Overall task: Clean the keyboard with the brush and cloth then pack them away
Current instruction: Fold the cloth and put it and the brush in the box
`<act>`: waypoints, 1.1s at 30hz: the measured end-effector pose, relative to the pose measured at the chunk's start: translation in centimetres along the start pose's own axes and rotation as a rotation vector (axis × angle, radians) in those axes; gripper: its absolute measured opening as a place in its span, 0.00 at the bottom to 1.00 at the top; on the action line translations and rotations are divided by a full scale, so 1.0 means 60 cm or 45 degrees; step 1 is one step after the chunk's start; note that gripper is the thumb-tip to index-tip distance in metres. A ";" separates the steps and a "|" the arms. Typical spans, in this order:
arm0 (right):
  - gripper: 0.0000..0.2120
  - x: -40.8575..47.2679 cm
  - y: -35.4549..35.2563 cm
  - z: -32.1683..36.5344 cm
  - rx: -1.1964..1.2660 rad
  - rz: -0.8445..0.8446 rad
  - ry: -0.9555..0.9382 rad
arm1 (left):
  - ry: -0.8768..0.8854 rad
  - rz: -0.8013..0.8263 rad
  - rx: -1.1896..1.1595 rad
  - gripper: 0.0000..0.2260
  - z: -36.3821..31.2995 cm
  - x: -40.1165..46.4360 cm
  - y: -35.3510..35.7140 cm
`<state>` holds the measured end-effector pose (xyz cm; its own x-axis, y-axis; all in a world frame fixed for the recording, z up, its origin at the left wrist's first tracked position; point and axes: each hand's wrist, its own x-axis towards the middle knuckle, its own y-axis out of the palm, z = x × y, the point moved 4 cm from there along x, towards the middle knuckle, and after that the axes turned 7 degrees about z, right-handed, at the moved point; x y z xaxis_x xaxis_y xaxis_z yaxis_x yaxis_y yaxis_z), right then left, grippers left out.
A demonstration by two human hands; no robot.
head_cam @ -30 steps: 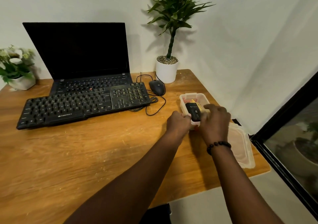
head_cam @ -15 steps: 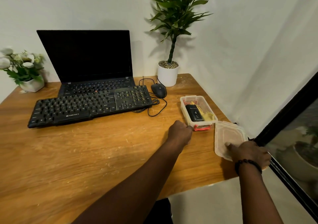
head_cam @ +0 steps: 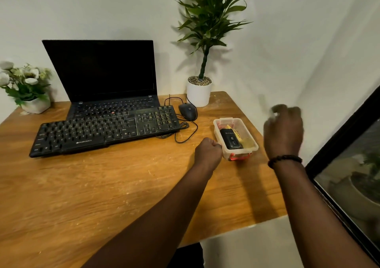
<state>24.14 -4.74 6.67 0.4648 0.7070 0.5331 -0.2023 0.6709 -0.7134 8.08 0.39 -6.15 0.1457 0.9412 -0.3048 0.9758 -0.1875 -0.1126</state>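
A clear plastic container [head_cam: 251, 142] with red clips stands near the desk's right edge. Inside it lie a black brush [head_cam: 230, 141] and a yellow cloth [head_cam: 245, 143]. My left hand [head_cam: 207, 151] is curled against the container's near left corner and steadies it. My right hand [head_cam: 284, 132], blurred, hovers above and to the right of the container with its fingers curled. A faint pale blur at its fingertips looks like the clear lid [head_cam: 272, 114]. The black keyboard [head_cam: 102, 133] lies at the left in front of the laptop.
An open laptop [head_cam: 102, 72] stands behind the keyboard. A wired black mouse [head_cam: 187, 111] and a tall potted plant [head_cam: 199, 92] are at the back right. A flower pot [head_cam: 36, 104] is at the far left. The desk edge and a dark window frame [head_cam: 339, 144] lie close to the right.
My right hand left the brush in the container, reached to the lid lying on the desk at the right, and has now risen beside the container. The lid is gone from the desk.
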 end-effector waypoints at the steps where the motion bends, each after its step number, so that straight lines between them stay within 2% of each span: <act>1: 0.14 0.000 0.020 0.023 -0.090 0.044 -0.089 | -0.001 0.013 -0.056 0.03 -0.004 0.003 0.000; 5: 0.10 -0.037 0.127 0.068 -0.349 0.344 -0.309 | -0.009 0.076 -0.247 0.08 -0.017 0.015 -0.001; 9: 0.14 -0.059 0.176 0.065 -0.348 0.537 -0.192 | 0.014 0.081 -0.217 0.12 -0.021 0.020 -0.005; 12: 0.17 -0.051 0.182 0.057 -0.217 0.701 -0.177 | 0.006 0.102 -0.224 0.10 -0.015 0.022 -0.007; 13: 0.16 -0.044 0.176 0.053 -0.105 0.701 -0.160 | -0.010 0.116 -0.233 0.09 -0.012 0.024 -0.006; 15: 0.14 -0.024 0.150 0.034 0.074 0.543 -0.090 | -0.025 0.136 -0.244 0.08 -0.010 0.024 -0.005; 17: 0.14 -0.001 0.131 -0.002 0.038 0.395 0.005 | -0.016 0.142 -0.231 0.08 -0.012 0.023 -0.004; 18: 0.16 0.008 0.128 -0.022 -0.014 0.402 0.081 | -0.008 0.148 -0.226 0.09 -0.015 0.021 -0.004; 21: 0.18 0.018 0.144 -0.069 0.022 0.629 0.280 | -0.001 0.165 -0.224 0.13 -0.020 0.017 0.003; 24: 0.18 0.015 0.160 -0.070 0.063 0.753 0.235 | 0.015 0.141 -0.194 0.11 -0.025 0.021 0.008; 27: 0.18 0.023 0.167 -0.068 0.071 0.763 0.214 | 0.004 0.132 -0.130 0.09 -0.029 0.026 0.008; 33: 0.17 0.033 0.176 -0.069 0.110 0.781 0.209 | -0.051 0.148 -0.090 0.12 -0.028 0.034 0.008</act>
<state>26.50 2.78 -1.69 0.3669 0.9293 -0.0415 -0.5388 0.1759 -0.8239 9.14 2.71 -5.22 0.2533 0.9020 -0.3495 0.9619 -0.2732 -0.0078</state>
